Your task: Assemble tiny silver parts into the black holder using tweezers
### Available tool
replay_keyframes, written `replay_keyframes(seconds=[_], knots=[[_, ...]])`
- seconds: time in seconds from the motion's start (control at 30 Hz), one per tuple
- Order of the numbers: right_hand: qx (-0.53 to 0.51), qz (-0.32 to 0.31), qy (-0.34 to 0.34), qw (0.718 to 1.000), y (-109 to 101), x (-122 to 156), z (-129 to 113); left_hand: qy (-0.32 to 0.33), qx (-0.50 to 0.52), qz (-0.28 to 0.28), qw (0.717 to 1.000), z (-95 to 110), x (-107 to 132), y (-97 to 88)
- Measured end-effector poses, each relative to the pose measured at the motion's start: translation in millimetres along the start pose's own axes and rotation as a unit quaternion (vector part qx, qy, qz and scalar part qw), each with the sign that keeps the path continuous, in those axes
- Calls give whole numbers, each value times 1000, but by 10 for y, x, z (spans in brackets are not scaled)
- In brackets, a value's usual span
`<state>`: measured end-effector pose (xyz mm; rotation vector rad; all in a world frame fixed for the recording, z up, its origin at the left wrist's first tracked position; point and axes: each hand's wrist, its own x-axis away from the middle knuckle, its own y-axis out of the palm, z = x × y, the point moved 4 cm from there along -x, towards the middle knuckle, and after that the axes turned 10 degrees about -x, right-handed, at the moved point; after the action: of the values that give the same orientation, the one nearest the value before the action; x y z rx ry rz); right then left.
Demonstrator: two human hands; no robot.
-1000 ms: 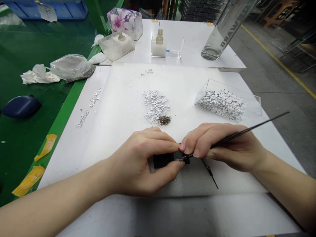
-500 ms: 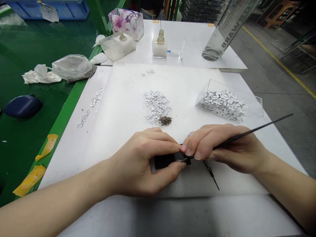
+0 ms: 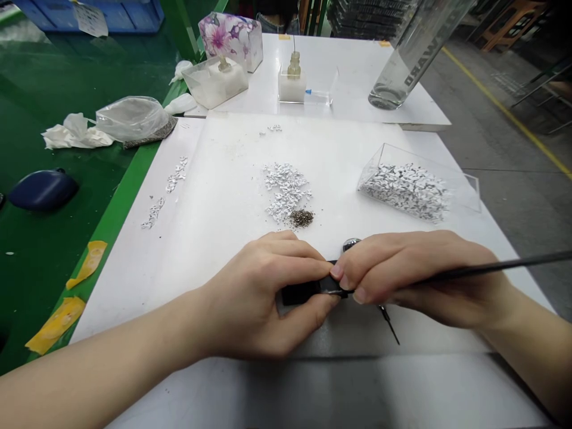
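In the head view, my left hand (image 3: 272, 292) grasps the black block (image 3: 298, 293) between thumb and fingers, on the white mat (image 3: 214, 220). My right hand (image 3: 415, 277) grips the thin black tool (image 3: 513, 263), its tip at the block's right end. Beyond the block, the dark pieces (image 3: 302, 218) adjoin the white parts (image 3: 286, 189).
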<state>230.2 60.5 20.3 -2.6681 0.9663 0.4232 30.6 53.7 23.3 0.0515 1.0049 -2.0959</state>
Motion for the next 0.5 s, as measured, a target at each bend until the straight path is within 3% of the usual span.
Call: replay_keyframes(seconds=[0.17, 0.37, 0.43, 0.5], knots=[[51, 11, -33, 998, 25, -25, -83, 3, 7, 11, 1000, -6, -6, 21], [31, 7, -14, 999, 34, -16, -20, 7, -1, -7, 1000, -12, -15, 14], [-3, 29, -7, 1000, 19, -7, 34, 6, -1, -3, 1000, -15, -14, 11], [-60, 89, -7, 994, -39, 3, 103, -1, 0, 1, 1000, -31, -9, 22]])
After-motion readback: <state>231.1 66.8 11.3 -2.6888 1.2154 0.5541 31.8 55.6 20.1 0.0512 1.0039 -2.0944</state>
